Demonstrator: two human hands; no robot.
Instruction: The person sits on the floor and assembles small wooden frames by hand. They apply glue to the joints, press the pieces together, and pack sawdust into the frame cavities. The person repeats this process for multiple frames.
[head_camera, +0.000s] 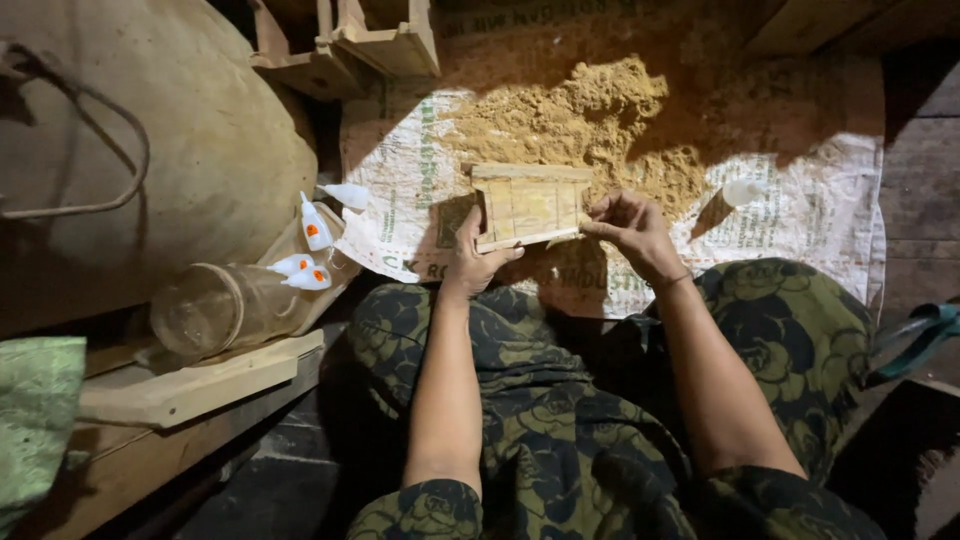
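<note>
Wooden tray (530, 205), small and slatted, sits right at the centre of the action, held up between both hands above the printed woven sack (800, 215) spread on the floor. Left hand (475, 255) grips the tray's left end, thumb hooked over the front edge, fingers wrapped beneath. Right hand (630, 225) pinches the right end, fingertips pressed against the side rail at about three o'clock on the frame. Both hands are closed firmly on the piece, one at each end, well apart from each other.

Just beyond the tray, at twelve o'clock, lies a heap of sawdust (580, 120), pale and loose, spilling across the sack. Off at nine o'clock from the tray there is a cluster of small white glue bottles (312, 255) with orange labels, resting against a clear plastic jar (215, 305) lying on its side. A plank (190, 385) lies below the jar at seven o'clock. Another white bottle (745, 190) sits on the sack at three o'clock. More small wooden frames (350, 45) stand at eleven o'clock, near a big tan sack (190, 140).

By my reading, this is the fitting or pressing stage: the right fingers seem to be seating or checking the end rail. A next move would call for steady pressure at that joint, tray kept level, left grip unshifting.
</note>
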